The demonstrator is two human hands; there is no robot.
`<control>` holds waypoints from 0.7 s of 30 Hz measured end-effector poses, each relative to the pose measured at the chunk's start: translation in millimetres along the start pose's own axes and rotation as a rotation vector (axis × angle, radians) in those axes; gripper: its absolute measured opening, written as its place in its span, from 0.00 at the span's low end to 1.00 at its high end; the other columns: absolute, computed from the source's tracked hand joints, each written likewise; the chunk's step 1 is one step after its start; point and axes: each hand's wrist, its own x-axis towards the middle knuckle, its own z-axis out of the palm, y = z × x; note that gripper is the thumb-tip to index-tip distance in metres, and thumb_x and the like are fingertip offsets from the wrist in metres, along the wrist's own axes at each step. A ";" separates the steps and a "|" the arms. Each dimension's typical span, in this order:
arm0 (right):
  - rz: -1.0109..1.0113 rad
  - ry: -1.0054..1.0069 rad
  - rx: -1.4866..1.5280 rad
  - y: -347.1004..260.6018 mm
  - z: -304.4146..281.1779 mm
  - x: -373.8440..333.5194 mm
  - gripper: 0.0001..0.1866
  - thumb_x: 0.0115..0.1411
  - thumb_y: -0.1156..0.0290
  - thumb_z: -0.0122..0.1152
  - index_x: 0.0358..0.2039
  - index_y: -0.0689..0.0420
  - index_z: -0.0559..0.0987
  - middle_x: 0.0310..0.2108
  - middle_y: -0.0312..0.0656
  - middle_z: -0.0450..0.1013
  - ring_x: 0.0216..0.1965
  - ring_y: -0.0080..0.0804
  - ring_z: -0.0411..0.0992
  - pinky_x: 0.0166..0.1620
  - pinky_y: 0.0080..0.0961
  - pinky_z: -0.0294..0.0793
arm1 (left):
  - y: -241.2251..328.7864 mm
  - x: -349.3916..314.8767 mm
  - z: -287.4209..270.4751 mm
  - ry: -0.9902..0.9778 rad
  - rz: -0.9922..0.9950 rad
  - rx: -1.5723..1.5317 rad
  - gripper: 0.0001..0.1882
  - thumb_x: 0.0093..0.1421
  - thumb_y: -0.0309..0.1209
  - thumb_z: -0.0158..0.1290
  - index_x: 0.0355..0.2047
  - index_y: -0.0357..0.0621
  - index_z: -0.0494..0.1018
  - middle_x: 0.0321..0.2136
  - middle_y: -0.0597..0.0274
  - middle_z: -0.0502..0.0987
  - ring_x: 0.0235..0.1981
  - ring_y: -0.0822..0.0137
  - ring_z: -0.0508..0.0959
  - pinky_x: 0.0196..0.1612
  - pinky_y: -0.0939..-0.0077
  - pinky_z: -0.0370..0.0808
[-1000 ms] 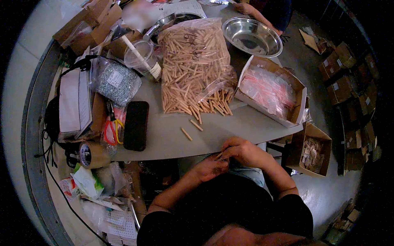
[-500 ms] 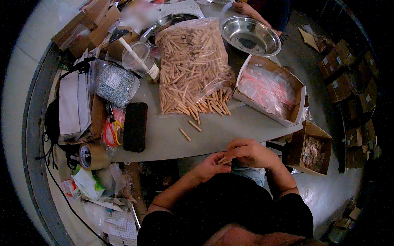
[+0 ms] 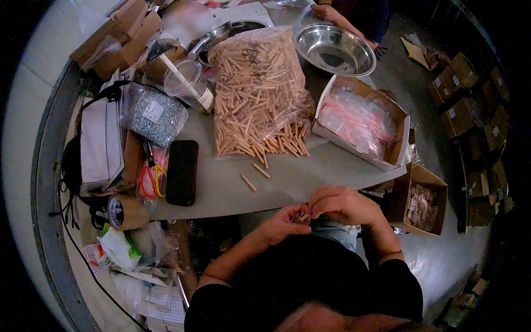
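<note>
My left hand (image 3: 281,226) is closed around a small bunch of wooden dowels (image 3: 300,217), whose ends show between thumb and fingers. Beside it, my right hand (image 3: 344,206) has its fingertips pinched together at the bunch; what they hold is hidden. Both hands are just off the table's near edge, above my lap. Two loose dowels (image 3: 249,182) lie on the table ahead of them. Behind these, a large clear plastic bag (image 3: 257,88) full of dowels lies with its mouth toward me, some spilling out.
Right of the bag stand a white box (image 3: 362,152) of small clear bags and a steel bowl (image 3: 336,50). A lower carton (image 3: 423,207) holds small packets. On the left are a phone (image 3: 182,172), scissors (image 3: 150,178), tape (image 3: 127,212) and a bag of screws (image 3: 155,113). Another person's arm (image 3: 343,22) reaches in beyond.
My right hand has shifted slightly right, off the top of my left hand. The bunch in my left hand now shows more. The dowels on the table have not moved.
</note>
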 end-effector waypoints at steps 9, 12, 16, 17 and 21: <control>0.087 0.103 -0.114 -8.3 19.9 5.3 0.09 0.52 0.72 0.63 0.35 0.56 0.79 0.42 0.46 0.73 0.44 0.46 0.71 0.46 0.36 0.72 | 8.8 1.4 6.1 -0.091 -0.019 0.094 0.30 0.50 0.28 0.65 0.52 0.40 0.66 0.43 0.69 0.72 0.46 0.75 0.70 0.51 0.78 0.68; -0.002 0.136 -0.209 -10.9 17.0 4.6 0.10 0.51 0.73 0.65 0.35 0.55 0.79 0.43 0.44 0.72 0.44 0.43 0.71 0.46 0.36 0.71 | 19.2 -3.0 9.7 -0.113 0.099 0.030 0.35 0.50 0.35 0.67 0.55 0.40 0.63 0.46 0.67 0.70 0.48 0.73 0.69 0.52 0.76 0.68; -0.003 0.147 -0.288 -14.7 19.5 -4.5 0.09 0.51 0.72 0.66 0.34 0.54 0.79 0.44 0.42 0.71 0.48 0.42 0.68 0.51 0.38 0.66 | 30.3 6.5 25.9 -0.078 0.269 0.189 0.37 0.51 0.42 0.65 0.55 0.39 0.62 0.47 0.65 0.70 0.49 0.70 0.69 0.53 0.73 0.67; 0.029 0.177 -0.302 -12.2 22.1 -9.9 0.08 0.51 0.72 0.66 0.33 0.54 0.79 0.45 0.42 0.71 0.49 0.42 0.67 0.52 0.38 0.65 | 35.9 6.3 34.1 -0.042 0.299 0.200 0.36 0.51 0.43 0.65 0.55 0.38 0.62 0.47 0.63 0.71 0.49 0.68 0.70 0.53 0.72 0.67; 0.036 0.371 -0.295 -11.8 17.3 -25.0 0.07 0.51 0.73 0.65 0.33 0.55 0.79 0.40 0.41 0.73 0.43 0.42 0.71 0.45 0.36 0.70 | 36.8 10.4 32.2 0.260 0.473 0.700 0.35 0.53 0.45 0.62 0.52 0.36 0.64 0.44 0.55 0.73 0.45 0.61 0.73 0.52 0.69 0.69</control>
